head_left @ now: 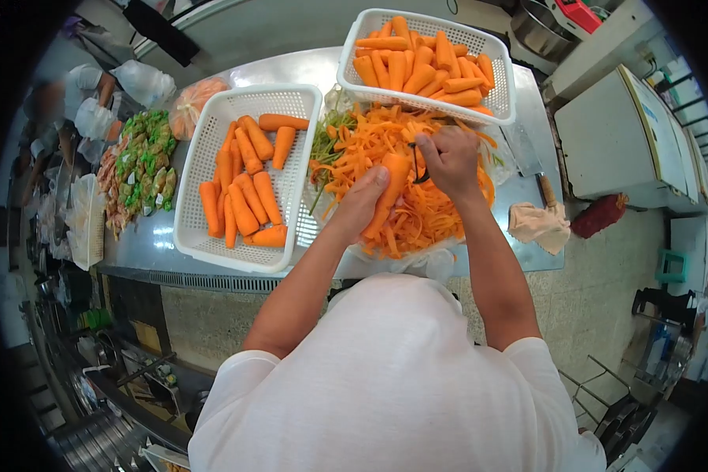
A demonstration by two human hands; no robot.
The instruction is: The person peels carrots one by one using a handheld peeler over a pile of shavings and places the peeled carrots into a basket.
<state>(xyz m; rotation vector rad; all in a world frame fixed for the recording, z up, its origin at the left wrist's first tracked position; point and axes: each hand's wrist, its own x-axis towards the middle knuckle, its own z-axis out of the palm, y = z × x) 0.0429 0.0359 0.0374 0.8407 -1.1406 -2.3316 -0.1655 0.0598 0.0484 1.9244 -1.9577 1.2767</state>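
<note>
My left hand [362, 203] is closed around the lower part of a carrot [390, 193], holding it at a slant over the pile. Closed on a dark-coloured peeler [421, 167], my right hand [453, 157] is beside the carrot's upper end. The peeler's head is partly hidden and hard to make out. Beneath both hands lies a broad heap of orange carrot peelings [429, 224] on clear plastic. Green leafy stalks [322, 153] stick out at the heap's left side.
A white basket [182, 200] on the left holds several carrots; another basket [385, 96], fuller, stands behind the heap. A knife [525, 153] lies at the right, near a beige cloth [539, 224]. Green-wrapped bundles [145, 165] cover the table's left end. A person [86, 82] is at far left.
</note>
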